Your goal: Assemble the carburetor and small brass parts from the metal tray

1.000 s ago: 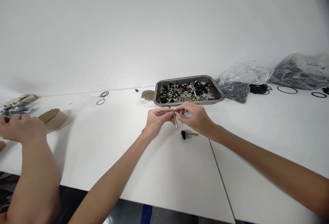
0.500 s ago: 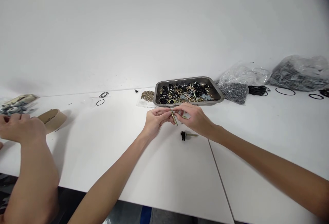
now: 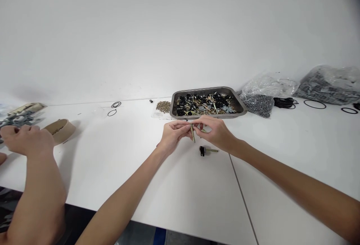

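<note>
Both my hands meet just in front of the metal tray (image 3: 244, 110). A brass-coloured metal pin (image 3: 192, 134) points down between them, its upper end covered by my fingers. My left hand (image 3: 174, 134) is closed on the pin with thumb and fingertips. My right hand (image 3: 215, 131) is closed in a pinch at the pin's top; whether it holds a further small part there is hidden. On the white table below them lies a black fitting with a brass-coloured stem (image 3: 203, 150). The tray holds many black, brass-coloured and grey parts.
Small brass-coloured pieces (image 3: 163, 106) lie on clear plastic left of the tray. Plastic bags of dark parts (image 3: 257, 102) and black rings (image 3: 314, 104) sit to the right. At far left, a co-worker's hand (image 3: 33, 140) is beside a cardboard ring (image 3: 69, 128). A table seam (image 3: 242, 192) runs forward.
The whole view has shifted slightly, so things appear a little lower and further right. The pin now hangs more upright between my fingers. Both hands keep their pinch.
</note>
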Available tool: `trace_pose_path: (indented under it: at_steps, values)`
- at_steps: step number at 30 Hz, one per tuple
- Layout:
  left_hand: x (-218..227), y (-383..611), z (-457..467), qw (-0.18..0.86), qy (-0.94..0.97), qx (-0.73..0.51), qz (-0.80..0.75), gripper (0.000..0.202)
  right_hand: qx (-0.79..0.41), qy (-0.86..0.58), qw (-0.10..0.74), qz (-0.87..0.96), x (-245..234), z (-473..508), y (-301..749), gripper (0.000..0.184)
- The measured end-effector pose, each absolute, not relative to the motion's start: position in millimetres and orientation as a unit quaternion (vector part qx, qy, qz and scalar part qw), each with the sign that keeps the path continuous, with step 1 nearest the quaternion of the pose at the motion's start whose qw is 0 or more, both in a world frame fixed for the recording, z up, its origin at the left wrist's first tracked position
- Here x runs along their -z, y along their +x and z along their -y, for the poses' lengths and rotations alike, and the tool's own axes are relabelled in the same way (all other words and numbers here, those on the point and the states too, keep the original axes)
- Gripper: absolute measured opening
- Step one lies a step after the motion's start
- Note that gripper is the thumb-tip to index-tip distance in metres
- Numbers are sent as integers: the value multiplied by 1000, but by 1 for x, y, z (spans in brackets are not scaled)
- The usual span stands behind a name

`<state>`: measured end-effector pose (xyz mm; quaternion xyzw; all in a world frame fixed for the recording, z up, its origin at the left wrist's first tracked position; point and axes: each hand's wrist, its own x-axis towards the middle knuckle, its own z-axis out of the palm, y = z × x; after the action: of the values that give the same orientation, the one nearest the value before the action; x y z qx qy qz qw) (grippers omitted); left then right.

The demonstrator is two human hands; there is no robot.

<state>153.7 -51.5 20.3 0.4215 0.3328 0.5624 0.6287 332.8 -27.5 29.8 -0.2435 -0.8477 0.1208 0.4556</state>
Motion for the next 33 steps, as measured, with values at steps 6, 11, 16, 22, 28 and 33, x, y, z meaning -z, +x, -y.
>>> trace_pose_path:
  at_steps: [6, 11, 16, 22, 28, 33]
  values:
    - [-19, 155, 52, 614, 454, -556, -330, 27, -109, -253, 470, 839, -29, 27, 332, 9]
    - [-21, 156, 54, 593, 465, -564, -339, 29, -110, -251, 462, 843, -32, 28, 334, 9]
    - [-19, 155, 53, 605, 443, -569, -338, 33, -99, -245, 459, 848, -33, 28, 333, 12]
    - [-21, 154, 54, 594, 460, -563, -343, 33, -86, -249, 465, 845, -33, 30, 332, 11]
    - [-25, 154, 56, 553, 507, -561, -350, 30, -79, -248, 470, 843, -34, 30, 331, 13]
    - [-26, 157, 58, 532, 520, -563, -360, 30, -71, -240, 474, 844, -32, 31, 331, 13]
